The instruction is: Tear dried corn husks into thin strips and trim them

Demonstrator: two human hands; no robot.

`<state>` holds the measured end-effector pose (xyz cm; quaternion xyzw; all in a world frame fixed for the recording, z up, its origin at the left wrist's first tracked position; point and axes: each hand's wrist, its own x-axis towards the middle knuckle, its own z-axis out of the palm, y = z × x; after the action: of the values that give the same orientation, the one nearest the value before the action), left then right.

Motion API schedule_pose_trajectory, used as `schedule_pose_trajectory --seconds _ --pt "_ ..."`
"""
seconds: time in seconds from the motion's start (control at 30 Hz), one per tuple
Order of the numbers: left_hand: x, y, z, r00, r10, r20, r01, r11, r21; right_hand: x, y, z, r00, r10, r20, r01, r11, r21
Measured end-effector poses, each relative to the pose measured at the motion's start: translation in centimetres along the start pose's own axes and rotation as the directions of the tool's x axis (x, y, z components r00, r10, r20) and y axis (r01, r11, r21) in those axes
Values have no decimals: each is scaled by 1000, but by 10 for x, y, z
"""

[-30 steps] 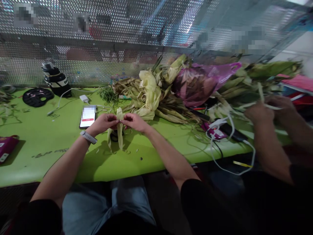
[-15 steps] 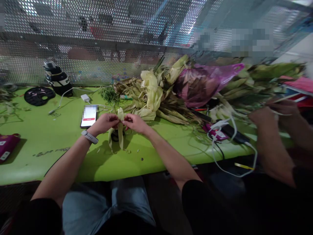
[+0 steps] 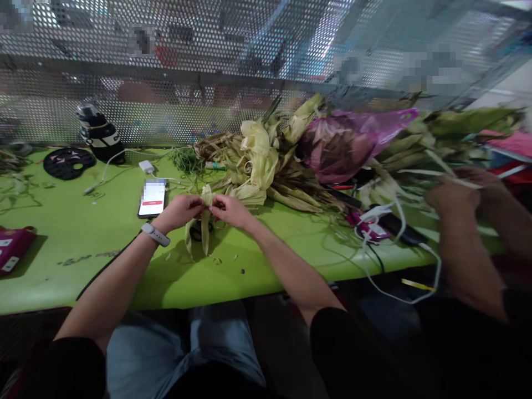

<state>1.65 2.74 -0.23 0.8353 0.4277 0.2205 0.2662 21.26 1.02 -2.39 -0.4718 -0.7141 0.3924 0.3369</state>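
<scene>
Both my hands meet over the green table (image 3: 103,260), pinching a pale folded corn husk leaf (image 3: 203,224). My left hand (image 3: 180,211), with a white watch on the wrist, is closed on the husk's left side. My right hand (image 3: 228,209) is closed on its right side near the top. The husk's two ends hang down to the tabletop. Just behind lies a big pile of corn husks (image 3: 257,160).
A phone (image 3: 152,198) on a white charging cable lies left of my hands. A black bottle (image 3: 100,134) and a dark disc (image 3: 68,163) stand at the back left. A pink plastic bag (image 3: 353,141) sits in the husks. Another person's hands (image 3: 461,191) work husk strips at right, near cables (image 3: 382,221).
My hands stay closed on the husk in nearly the same place. The other person's hands at the right have shifted slightly with their strips.
</scene>
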Motion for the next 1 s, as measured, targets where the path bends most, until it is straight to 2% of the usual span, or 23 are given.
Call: schedule_pose_trajectory --seconds 0.13,0.23,0.4,0.63,0.87,1.0 --pt "0 -1 0 1000 24 16 -23 1000 -18 2 4 2 998 24 62 -32 991 134" --pt "0 0 -1 999 30 20 -30 1000 -1 4 7 2 998 2 64 -12 988 153" --pt "0 0 -1 999 34 22 -35 998 53 5 9 1 998 -52 26 53 998 -20" --pt "1 0 1 1000 30 -2 -30 998 52 1 1 1 994 -101 -36 91 973 -212" --pt "-1 7 -2 999 28 -28 -26 996 88 0 -2 -2 993 -115 -13 110 971 -212" --pt "-1 10 3 998 35 -57 -24 982 186 -1 -6 1 990 -123 -68 85 913 -399"
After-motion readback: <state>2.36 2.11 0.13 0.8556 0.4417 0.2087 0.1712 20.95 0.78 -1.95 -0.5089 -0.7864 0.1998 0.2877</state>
